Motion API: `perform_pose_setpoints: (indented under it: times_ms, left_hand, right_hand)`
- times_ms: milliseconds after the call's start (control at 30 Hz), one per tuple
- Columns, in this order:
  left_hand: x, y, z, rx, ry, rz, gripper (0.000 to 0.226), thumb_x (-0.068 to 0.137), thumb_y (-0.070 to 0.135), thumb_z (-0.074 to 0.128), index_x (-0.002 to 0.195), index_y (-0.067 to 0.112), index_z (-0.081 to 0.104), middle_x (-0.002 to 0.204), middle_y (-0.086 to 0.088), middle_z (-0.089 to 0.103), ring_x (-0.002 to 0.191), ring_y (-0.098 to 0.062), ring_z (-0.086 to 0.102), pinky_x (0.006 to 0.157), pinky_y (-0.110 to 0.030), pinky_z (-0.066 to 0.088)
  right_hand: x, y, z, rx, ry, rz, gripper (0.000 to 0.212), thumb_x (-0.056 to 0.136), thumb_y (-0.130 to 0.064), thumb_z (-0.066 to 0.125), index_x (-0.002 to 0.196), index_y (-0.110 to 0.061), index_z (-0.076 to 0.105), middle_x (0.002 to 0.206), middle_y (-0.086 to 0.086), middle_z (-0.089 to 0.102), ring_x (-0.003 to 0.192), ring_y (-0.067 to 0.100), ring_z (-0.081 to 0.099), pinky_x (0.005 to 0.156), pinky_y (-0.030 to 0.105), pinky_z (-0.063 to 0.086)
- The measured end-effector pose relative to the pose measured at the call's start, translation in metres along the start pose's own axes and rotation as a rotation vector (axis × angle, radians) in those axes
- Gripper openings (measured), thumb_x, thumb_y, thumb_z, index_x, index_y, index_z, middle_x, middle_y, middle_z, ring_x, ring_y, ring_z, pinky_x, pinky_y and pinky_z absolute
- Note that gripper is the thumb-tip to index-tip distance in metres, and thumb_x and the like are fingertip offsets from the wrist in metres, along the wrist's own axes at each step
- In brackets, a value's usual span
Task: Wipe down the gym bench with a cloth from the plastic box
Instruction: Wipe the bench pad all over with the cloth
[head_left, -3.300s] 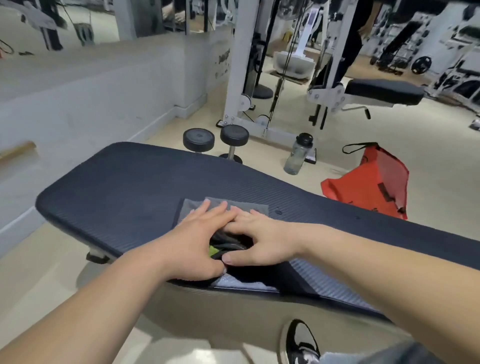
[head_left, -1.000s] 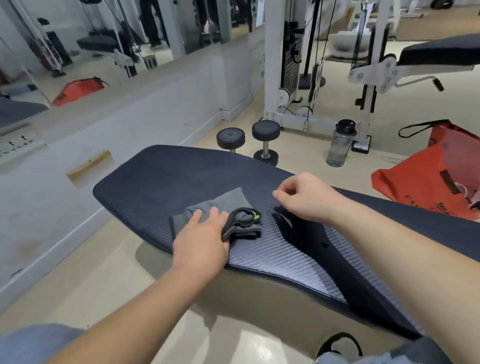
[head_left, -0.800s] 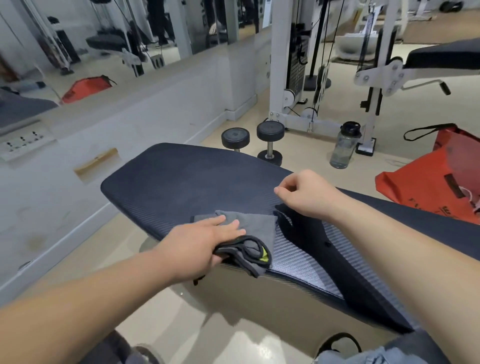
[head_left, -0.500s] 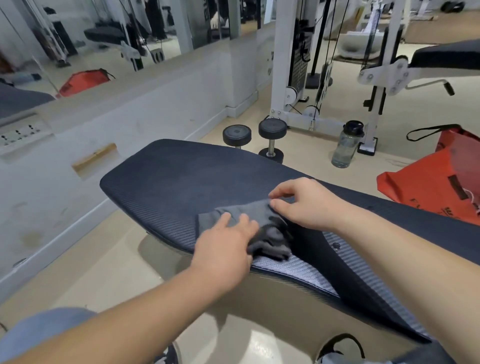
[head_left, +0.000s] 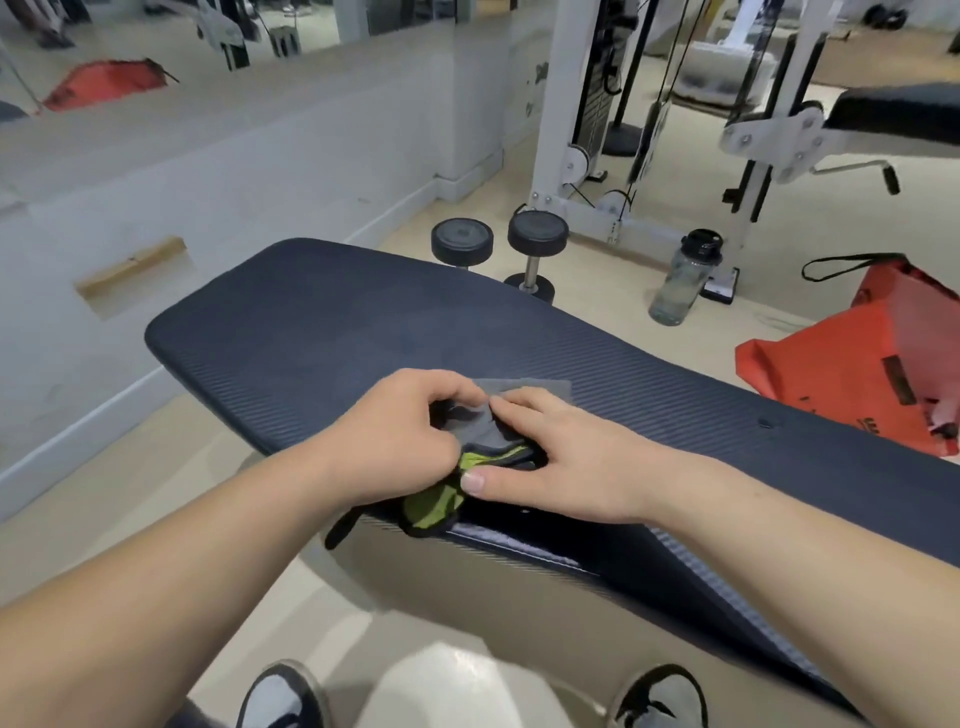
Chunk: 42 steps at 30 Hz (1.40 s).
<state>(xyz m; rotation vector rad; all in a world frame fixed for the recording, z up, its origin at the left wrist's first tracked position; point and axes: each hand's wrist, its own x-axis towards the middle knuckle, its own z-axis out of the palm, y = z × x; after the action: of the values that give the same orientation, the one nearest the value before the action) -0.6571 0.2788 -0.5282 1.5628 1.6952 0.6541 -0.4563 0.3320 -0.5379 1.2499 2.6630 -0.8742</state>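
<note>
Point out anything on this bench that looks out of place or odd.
The grey cloth is bunched, not flat, and a black-and-green fabric piece tangled with it hangs over the bench at its near edge. A small dark mark dots the pad further along.

This is a gym. A padded bench (head_left: 322, 322) fills the front — behind it stand two dumbbells (head_left: 537, 235) and a big white weight machine (head_left: 569, 104). A long mirror (head_left: 156, 47) runs along one side.

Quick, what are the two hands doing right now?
Left hand: closed, pinching the cloth.
Right hand: open, pressing on the cloth.
</note>
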Motion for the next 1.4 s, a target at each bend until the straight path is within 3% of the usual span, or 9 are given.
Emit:
perform_pose_setpoints:
  times_ms: [167, 300, 500, 633, 733, 833, 1000, 1200, 1400]
  left_hand:
    - [0.017, -0.017, -0.007, 0.142, 0.191, -0.008, 0.051, 0.076, 0.000, 0.050, 0.112, 0.029, 0.072, 0.129, 0.010, 0.063, 0.124, -0.012, 0.056, 0.106, -0.026, 0.042]
    - [0.022, -0.017, -0.004, 0.156, 0.245, 0.000, 0.048, 0.079, 0.000, 0.053, 0.116, 0.026, 0.071, 0.128, 0.013, 0.061, 0.124, -0.011, 0.055, 0.098, -0.018, 0.035]
    - [0.017, -0.008, 0.001, 0.234, 0.252, 0.090, 0.052, 0.082, -0.002, 0.052, 0.125, 0.021, 0.068, 0.145, 0.008, 0.053, 0.123, -0.016, 0.056, 0.096, -0.016, 0.033]
    - [0.020, -0.003, 0.006, 0.259, 0.253, 0.138, 0.057, 0.080, -0.005, 0.049, 0.129, 0.018, 0.066, 0.150, 0.002, 0.051, 0.136, -0.013, 0.047, 0.107, -0.016, 0.031]
    - [0.021, 0.004, 0.011, 0.258, 0.223, 0.140, 0.057, 0.082, -0.004, 0.049, 0.130, 0.021, 0.065, 0.151, 0.005, 0.049, 0.138, -0.012, 0.045, 0.108, -0.019, 0.033]
    - [0.023, 0.013, 0.019, 0.248, 0.198, 0.154, 0.055, 0.084, -0.002, 0.051, 0.131, 0.023, 0.064, 0.153, 0.007, 0.047, 0.134, -0.014, 0.049, 0.107, -0.021, 0.036]
    - [0.035, 0.032, 0.033, 0.216, 0.173, 0.206, 0.058, 0.083, -0.003, 0.049, 0.133, 0.023, 0.063, 0.152, 0.007, 0.047, 0.138, -0.012, 0.045, 0.109, -0.022, 0.035]
    - [0.053, 0.053, 0.059, 0.175, 0.128, 0.249, 0.059, 0.084, -0.003, 0.047, 0.134, 0.024, 0.062, 0.152, 0.009, 0.047, 0.135, -0.011, 0.046, 0.102, -0.016, 0.031]
    - [0.057, 0.071, 0.094, 0.241, 0.048, 0.339, 0.057, 0.083, -0.004, 0.044, 0.133, 0.019, 0.062, 0.146, 0.002, 0.052, 0.136, -0.016, 0.044, 0.099, -0.018, 0.031]
  right_hand:
    - [0.017, 0.009, -0.003, -0.244, 0.113, 0.024, 0.076, 0.094, -0.054, 0.059, 0.159, -0.053, 0.021, 0.172, -0.009, 0.014, 0.158, 0.014, 0.019, 0.122, 0.041, 0.034]
    - [0.029, 0.044, -0.028, -0.227, 0.213, 0.265, 0.069, 0.098, -0.019, 0.052, 0.161, -0.037, 0.029, 0.174, -0.002, 0.015, 0.160, 0.017, 0.015, 0.128, 0.037, 0.020]
    - [0.017, 0.012, -0.012, -0.311, 0.148, 0.159, 0.056, 0.096, -0.022, 0.055, 0.149, -0.009, 0.045, 0.164, 0.016, 0.032, 0.153, 0.030, 0.029, 0.124, 0.040, 0.027]
    - [0.002, 0.006, -0.010, -0.338, 0.077, -0.065, 0.063, 0.095, -0.015, 0.054, 0.156, -0.022, 0.040, 0.171, 0.002, 0.025, 0.158, 0.016, 0.023, 0.125, 0.033, 0.028]
    - [0.000, 0.042, -0.030, -0.276, 0.187, 0.152, 0.071, 0.091, -0.010, 0.052, 0.157, -0.034, 0.038, 0.172, -0.008, 0.024, 0.155, 0.015, 0.030, 0.122, 0.033, 0.032]
    - [-0.007, 0.070, -0.043, -0.233, 0.264, 0.429, 0.062, 0.091, -0.009, 0.052, 0.151, -0.021, 0.045, 0.165, 0.009, 0.034, 0.148, 0.029, 0.041, 0.114, 0.044, 0.043]
    - [-0.029, 0.049, -0.030, -0.251, 0.107, 0.274, 0.070, 0.094, -0.007, 0.050, 0.161, -0.020, 0.032, 0.173, 0.004, 0.017, 0.159, 0.017, 0.016, 0.127, 0.033, 0.021]
    - [-0.086, 0.028, -0.012, -0.269, -0.050, 0.064, 0.087, 0.088, 0.003, 0.050, 0.163, -0.032, 0.023, 0.175, -0.005, 0.009, 0.160, 0.008, 0.007, 0.127, 0.033, 0.021]
    - [-0.109, 0.108, -0.034, -0.213, 0.172, 0.442, 0.086, 0.086, 0.002, 0.047, 0.161, -0.035, 0.030, 0.173, -0.007, 0.014, 0.159, 0.011, 0.015, 0.129, 0.029, 0.012]
